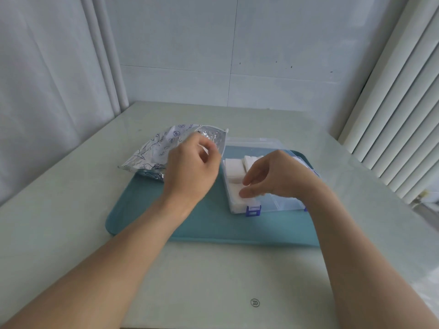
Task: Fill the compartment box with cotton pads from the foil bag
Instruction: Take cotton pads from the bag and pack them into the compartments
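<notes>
The step in hand looks like seating a stack of cotton pads (240,200) in the near left compartment of the clear box (280,205); done well, it means pressing the stack down flat and square to the dividers before letting go, so the next stack fits. The right hand (273,176) hovers low over that compartment, palm down, fingertips (245,193) bent and touching the pads. The left hand (192,169) is raised just beside the mouth of the foil bag (152,150), fingers curled around what may be a white pad, though blur leaves this unsure. Box and bag sit on a teal tray (190,224).
</notes>
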`<state>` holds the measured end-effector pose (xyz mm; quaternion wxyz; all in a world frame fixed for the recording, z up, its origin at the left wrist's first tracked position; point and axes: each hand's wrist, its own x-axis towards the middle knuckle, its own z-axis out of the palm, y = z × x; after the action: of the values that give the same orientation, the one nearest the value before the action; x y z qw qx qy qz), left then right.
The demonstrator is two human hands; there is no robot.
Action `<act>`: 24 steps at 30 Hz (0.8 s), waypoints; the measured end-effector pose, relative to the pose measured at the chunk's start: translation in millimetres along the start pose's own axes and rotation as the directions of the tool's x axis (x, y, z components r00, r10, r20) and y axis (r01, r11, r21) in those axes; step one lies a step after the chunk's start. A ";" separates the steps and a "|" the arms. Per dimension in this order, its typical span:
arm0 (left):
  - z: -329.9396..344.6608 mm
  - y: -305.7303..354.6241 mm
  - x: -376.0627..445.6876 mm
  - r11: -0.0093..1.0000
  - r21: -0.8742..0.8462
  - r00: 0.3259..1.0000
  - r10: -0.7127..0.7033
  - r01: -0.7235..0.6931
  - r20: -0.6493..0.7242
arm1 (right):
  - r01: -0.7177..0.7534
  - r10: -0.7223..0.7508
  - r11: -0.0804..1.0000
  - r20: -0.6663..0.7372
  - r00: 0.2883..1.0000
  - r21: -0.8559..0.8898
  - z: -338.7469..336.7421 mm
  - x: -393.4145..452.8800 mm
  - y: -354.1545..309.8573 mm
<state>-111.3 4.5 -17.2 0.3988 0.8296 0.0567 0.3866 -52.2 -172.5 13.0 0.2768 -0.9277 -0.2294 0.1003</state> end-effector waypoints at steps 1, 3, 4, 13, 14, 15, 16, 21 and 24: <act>-3.0 0.2 3.1 0.997 -0.024 0.993 0.064 -0.067 -0.102 | 0.019 -0.018 1.000 0.024 1.000 -0.003 2.0 1.1 -0.1; -9.9 -3.5 10.7 0.990 -0.037 0.959 0.123 -0.137 -0.256 | 0.039 -0.037 0.999 0.057 0.998 -0.029 8.1 5.5 -0.6; -12.6 -7.3 14.4 0.987 -0.009 0.941 0.153 -0.163 -0.303 | 0.044 -0.041 0.998 0.064 0.997 -0.038 9.7 7.1 -0.9; -13.2 -57.1 34.8 0.951 0.262 0.987 -0.162 0.162 -0.025 | 0.211 -0.112 0.938 -0.338 0.935 0.275 7.5 13.7 -21.4; -13.2 -58.6 35.2 0.956 0.227 0.981 -0.195 0.188 0.006 | 0.234 -0.141 0.943 -0.349 0.927 0.239 12.5 18.5 -28.2; -13.1 -58.8 35.6 0.958 0.194 0.975 -0.220 0.212 0.022 | 0.250 -0.175 0.948 -0.337 0.925 0.195 18.2 24.7 -35.9; -12.1 -59.5 35.8 0.960 0.171 0.973 -0.229 0.221 0.028 | 0.254 -0.195 0.953 -0.308 0.931 0.166 24.0 32.5 -43.3; -8.1 -67.0 36.9 0.975 0.107 0.981 -0.192 0.195 -0.034 | 0.108 -0.105 0.994 -0.153 0.983 0.009 45.3 78.6 -73.2; -6.7 -67.9 37.9 0.976 0.111 0.982 -0.181 0.187 -0.059 | 0.011 -0.015 1.000 -0.169 0.986 -0.025 50.2 94.2 -83.8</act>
<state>-75.1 69.8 -40.0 0.3823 0.8330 0.1655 0.3642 -16.5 -41.5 12.9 0.2849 -0.9346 -0.2122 0.0167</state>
